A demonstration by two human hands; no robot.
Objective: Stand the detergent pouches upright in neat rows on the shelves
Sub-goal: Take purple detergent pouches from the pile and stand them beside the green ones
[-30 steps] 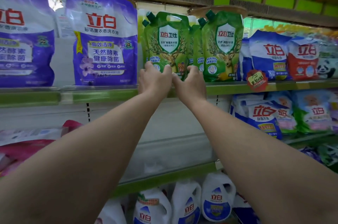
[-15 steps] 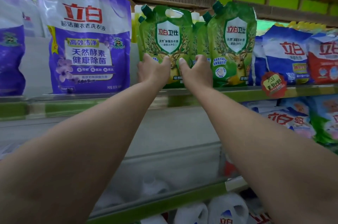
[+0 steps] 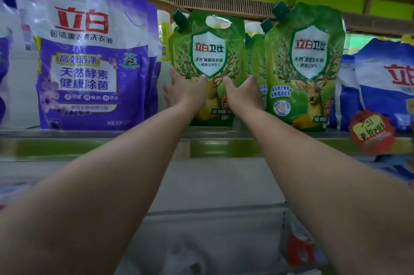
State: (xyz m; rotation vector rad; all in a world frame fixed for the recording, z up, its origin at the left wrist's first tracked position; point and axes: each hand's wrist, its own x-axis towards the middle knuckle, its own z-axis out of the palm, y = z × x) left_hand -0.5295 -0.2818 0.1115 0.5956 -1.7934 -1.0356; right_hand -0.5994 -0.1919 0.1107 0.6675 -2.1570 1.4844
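We have both hands on one green detergent pouch (image 3: 207,59), the left of the two front green ones on the upper shelf (image 3: 224,134). Our left hand (image 3: 183,93) wraps its left edge, thumb on the printed face and fingers curled round behind; our right hand (image 3: 243,93) does the same on the right edge, thumb in front, fingers out of sight between this pouch and the pouches behind. So each grip is holding the pouch by its lower half, neither wide nor loose.

The pouch stands on its base at the shelf's front lip, close to upright, its spout cap at the top left and its carry hole above the shield label. Just beside it to the right stands a second green pouch (image 3: 304,66), with more green ones tucked behind in the gap between them. A large purple pouch (image 3: 89,50) stands to the left, and blue-and-white bags (image 3: 380,81) to the right (a red price tag (image 3: 371,132) hangs on the lip below them).

We judge the step in hand to be seating and squaring this pouch in the front row. The next move, as we read it, calls for settling its base flat, turning its face to match its right-hand neighbour, and closing the gap evenly before we let go. The filling is soft, so a release too soon could let it slump forward off the lip.
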